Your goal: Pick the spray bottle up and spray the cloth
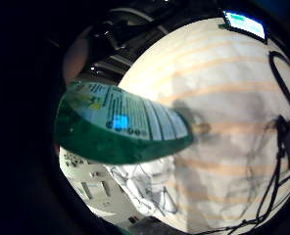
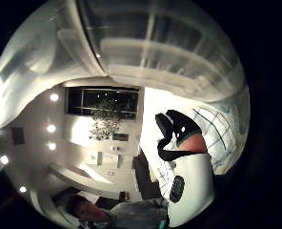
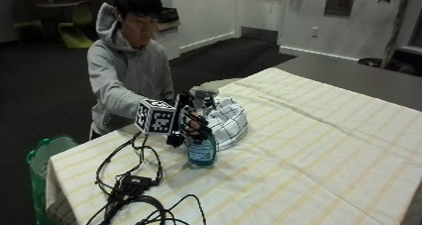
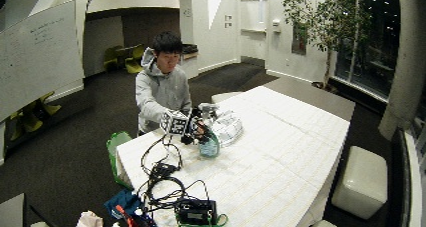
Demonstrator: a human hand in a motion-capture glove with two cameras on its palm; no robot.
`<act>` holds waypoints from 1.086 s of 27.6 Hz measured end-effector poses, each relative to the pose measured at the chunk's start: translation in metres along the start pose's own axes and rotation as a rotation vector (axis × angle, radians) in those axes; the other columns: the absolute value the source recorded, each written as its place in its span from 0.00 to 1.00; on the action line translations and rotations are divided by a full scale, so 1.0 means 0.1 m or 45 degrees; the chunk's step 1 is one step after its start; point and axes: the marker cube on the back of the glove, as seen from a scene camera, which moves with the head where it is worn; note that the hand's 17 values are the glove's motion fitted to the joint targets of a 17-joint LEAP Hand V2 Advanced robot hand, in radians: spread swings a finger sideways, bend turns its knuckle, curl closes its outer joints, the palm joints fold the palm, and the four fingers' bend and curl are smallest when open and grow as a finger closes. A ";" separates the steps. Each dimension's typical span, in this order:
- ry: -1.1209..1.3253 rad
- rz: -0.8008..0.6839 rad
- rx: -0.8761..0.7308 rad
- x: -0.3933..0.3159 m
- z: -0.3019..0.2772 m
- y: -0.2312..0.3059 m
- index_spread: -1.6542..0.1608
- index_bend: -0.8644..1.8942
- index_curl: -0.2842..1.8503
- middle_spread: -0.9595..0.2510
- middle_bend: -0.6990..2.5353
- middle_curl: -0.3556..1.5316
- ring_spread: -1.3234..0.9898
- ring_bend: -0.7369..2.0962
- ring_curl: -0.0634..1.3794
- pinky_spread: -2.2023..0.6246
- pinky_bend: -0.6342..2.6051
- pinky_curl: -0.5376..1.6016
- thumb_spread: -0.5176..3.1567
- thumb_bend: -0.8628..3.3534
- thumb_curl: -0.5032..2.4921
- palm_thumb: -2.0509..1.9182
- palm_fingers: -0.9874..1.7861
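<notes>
**Bottle in my grip, cloth just past it**

My grip [image 3: 188,126] wraps the neck of the spray bottle [image 3: 201,150], fingers curled round it just under the grey spray head [image 3: 203,92]. The bottle stands upright, its base at or just above the worktop [image 3: 316,150]; I cannot tell whether it touches. It is blue-green below my fingers, and in the little finger side palm view its labelled body [image 1: 120,125] fills the space right against my palm, with the striped covering of the worktop spreading out beyond it.

The cloth [image 3: 227,123] is white with a dark check, bunched in a heap on the worktop just beyond my grip, on the far side of the bottle and close beside it. The spray head sits level with the top of that heap. Whether bottle and cloth touch I cannot tell.

On the near side of my grip, toward the worktop's corner, black cables [image 3: 131,185] trail in loops across the striped covering. A green bag [image 3: 43,160] hangs off the edge of the worktop below them.

The thumb side palm view looks up and away from the worktop at ceiling and lights, with part of my gloved thumb [image 2: 176,131] showing.
</notes>
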 end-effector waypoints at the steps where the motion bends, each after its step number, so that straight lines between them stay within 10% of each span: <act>1: -0.027 -0.014 0.027 -0.01 0.02 -0.04 0.77 0.35 0.21 0.79 0.28 0.37 0.58 0.40 0.27 0.84 0.38 0.42 0.40 0.20 0.27 0.72 0.49; 14: 0.016 -0.126 0.194 -0.22 0.34 -0.52 0.79 0.41 0.27 0.72 0.37 0.42 0.52 0.49 0.32 0.74 0.32 0.40 0.35 0.20 0.31 0.77 0.86; 30: 0.457 -0.463 -0.172 -0.73 0.51 -0.30 0.82 0.45 0.34 0.69 0.41 0.45 0.50 0.51 0.35 0.68 0.32 0.41 0.25 0.20 0.36 0.77 0.87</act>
